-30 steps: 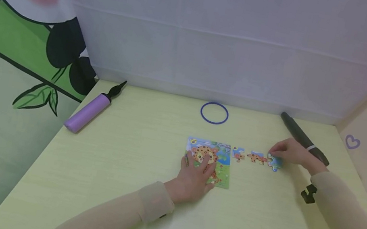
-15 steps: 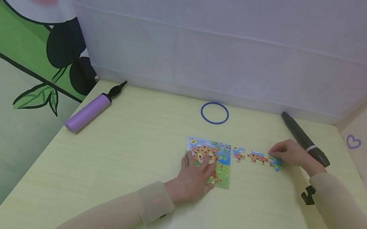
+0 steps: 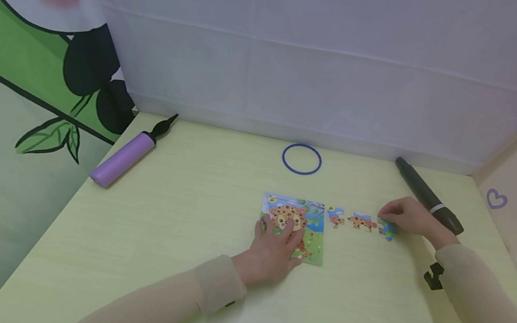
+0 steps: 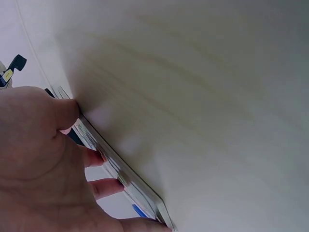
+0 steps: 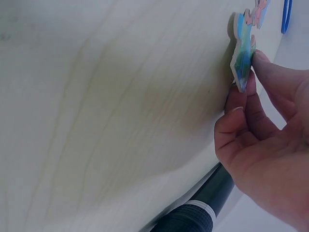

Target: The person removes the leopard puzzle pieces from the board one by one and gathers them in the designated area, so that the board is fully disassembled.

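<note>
Pinching a blue and green puzzle piece, the right hand has its thumb and fingers squeezed together on it. The right wrist view shows the piece's pale side edge, but I can't tell if it touches the table. Just left of this grip sits a middle piece with brown spots, and I can't tell if those two edges touch. A bit more left, past a small gap, lies one more piece. Right beside that one is the right edge of the puzzle board, which has a spotted animal on it. The left hand rests on the board with its fingers spread apart.

Just behind the right hand, a dark tube lies on a slant, so that side is tight. The table's right edge is past the tube. From the grip toward the person, the tabletop stretches wide. Left of the grip and farther back is a blue ring, near the back wall. A purple tube with a black tip lies well left of both hands, by the table's left edge.
</note>
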`<state>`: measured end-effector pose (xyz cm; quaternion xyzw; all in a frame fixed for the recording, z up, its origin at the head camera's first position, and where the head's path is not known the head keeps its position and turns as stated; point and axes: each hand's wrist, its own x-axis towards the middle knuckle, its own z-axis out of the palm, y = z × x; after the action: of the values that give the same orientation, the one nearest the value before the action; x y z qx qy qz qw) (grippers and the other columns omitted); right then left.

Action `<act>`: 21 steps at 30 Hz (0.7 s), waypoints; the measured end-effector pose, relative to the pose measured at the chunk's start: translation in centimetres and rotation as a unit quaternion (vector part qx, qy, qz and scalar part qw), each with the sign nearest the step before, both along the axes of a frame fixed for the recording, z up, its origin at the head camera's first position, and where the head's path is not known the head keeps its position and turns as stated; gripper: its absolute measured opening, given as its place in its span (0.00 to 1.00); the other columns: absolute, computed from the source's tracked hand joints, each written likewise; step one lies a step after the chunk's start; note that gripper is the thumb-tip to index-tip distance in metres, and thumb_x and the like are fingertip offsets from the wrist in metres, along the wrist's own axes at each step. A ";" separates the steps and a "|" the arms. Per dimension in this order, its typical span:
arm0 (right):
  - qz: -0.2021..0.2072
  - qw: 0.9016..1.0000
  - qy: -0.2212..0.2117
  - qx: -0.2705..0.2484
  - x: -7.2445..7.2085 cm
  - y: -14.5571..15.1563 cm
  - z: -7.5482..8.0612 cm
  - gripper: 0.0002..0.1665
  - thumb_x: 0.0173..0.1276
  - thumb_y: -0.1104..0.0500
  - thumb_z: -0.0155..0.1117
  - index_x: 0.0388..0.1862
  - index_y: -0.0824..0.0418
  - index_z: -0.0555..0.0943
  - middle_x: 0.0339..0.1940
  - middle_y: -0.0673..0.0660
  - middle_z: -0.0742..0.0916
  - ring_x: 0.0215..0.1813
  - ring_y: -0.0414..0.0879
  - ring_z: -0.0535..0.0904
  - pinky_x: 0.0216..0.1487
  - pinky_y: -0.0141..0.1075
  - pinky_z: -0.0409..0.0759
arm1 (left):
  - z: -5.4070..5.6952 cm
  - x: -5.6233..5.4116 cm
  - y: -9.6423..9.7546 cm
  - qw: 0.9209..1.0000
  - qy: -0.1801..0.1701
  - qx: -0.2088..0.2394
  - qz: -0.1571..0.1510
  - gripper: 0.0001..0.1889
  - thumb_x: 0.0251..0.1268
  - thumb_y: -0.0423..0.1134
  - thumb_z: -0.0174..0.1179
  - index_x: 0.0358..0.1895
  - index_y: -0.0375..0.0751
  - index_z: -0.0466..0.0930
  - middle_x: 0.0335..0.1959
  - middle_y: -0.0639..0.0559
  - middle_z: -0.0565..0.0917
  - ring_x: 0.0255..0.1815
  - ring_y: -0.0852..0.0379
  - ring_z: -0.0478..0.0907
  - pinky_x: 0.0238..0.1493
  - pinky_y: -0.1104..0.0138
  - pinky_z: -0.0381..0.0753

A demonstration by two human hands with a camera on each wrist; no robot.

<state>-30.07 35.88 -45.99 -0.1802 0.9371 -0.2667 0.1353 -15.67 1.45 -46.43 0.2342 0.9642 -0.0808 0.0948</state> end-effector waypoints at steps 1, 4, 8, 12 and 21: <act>0.000 1.000 0.000 0.000 0.0 0.0 0.0 0.07 0.68 0.60 0.63 0.38 0.61 0.87 0.37 0.54 0.87 0.42 0.49 0.77 0.47 0.47 0.72 | 0.0 0.0 0.0 1.000 0.000 0.001 0.000 0.36 0.72 0.65 0.34 0.77 0.54 0.45 0.76 0.48 0.49 0.66 0.23 0.50 0.62 0.39 0.55; 0.001 1.000 0.003 0.001 0.0 0.0 0.0 0.07 0.68 0.61 0.63 0.38 0.61 0.87 0.37 0.54 0.87 0.42 0.49 0.77 0.47 0.47 0.72 | -0.1 0.0 0.0 1.000 0.000 0.007 -0.001 0.35 0.72 0.64 0.34 0.77 0.54 0.45 0.76 0.48 0.49 0.67 0.25 0.51 0.62 0.39 0.54; 0.003 1.000 0.007 0.000 0.0 0.0 0.0 0.07 0.68 0.61 0.63 0.38 0.61 0.86 0.37 0.54 0.87 0.42 0.50 0.77 0.47 0.47 0.72 | -0.1 0.0 0.0 1.000 -0.003 0.021 0.000 0.35 0.72 0.63 0.36 0.77 0.54 0.46 0.76 0.49 0.50 0.68 0.31 0.52 0.62 0.38 0.54; 0.003 1.000 0.006 0.001 0.0 0.1 0.1 0.07 0.67 0.61 0.63 0.38 0.61 0.86 0.37 0.54 0.87 0.43 0.50 0.77 0.46 0.47 0.72 | -0.1 -0.1 0.1 1.000 -0.002 0.022 -0.001 0.35 0.72 0.63 0.37 0.77 0.54 0.47 0.75 0.50 0.52 0.69 0.36 0.52 0.62 0.39 0.54; 0.017 1.000 0.013 0.003 0.0 -0.5 0.6 0.06 0.67 0.61 0.64 0.38 0.61 0.86 0.35 0.53 0.87 0.41 0.48 0.78 0.46 0.47 0.73 | -0.5 -0.1 0.5 1.000 0.009 0.002 -0.004 0.35 0.73 0.62 0.36 0.77 0.52 0.46 0.75 0.48 0.52 0.68 0.41 0.55 0.61 0.47 0.61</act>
<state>-30.02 35.39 -45.44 -0.1988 0.9366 -0.2588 0.1278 -15.76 1.98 -46.91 0.2380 0.9641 -0.0809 0.0854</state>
